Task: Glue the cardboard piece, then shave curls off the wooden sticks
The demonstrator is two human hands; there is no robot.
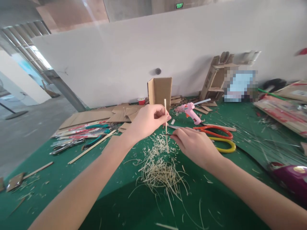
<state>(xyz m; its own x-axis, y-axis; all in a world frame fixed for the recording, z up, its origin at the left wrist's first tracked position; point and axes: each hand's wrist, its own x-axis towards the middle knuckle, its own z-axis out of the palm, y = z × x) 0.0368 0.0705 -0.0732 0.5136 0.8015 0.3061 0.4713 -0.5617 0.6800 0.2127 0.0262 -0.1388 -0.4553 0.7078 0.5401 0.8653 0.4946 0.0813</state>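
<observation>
My left hand [153, 118] pinches a thin wooden stick [166, 140] near its upper part, between thumb and fingers. The stick stands almost upright over the green table. My right hand [195, 142] is closed on a small thin dark blade-like tool [168, 134], whose tip meets the stick below my left fingers; most of it is hidden in the hand. Under the stick lies a scatter of pale wood shavings [158, 145], and nearer to me a heap of long curled shavings [163, 174].
Right of my hands lie scissors [226, 149] with orange and yellow handles, a pink glue gun [190, 111] and a purple object [291, 179]. Left are pliers [96, 140], a longer wooden strip [92, 147] and cardboard pieces [86, 118]. A folded cardboard piece [162, 91] stands behind.
</observation>
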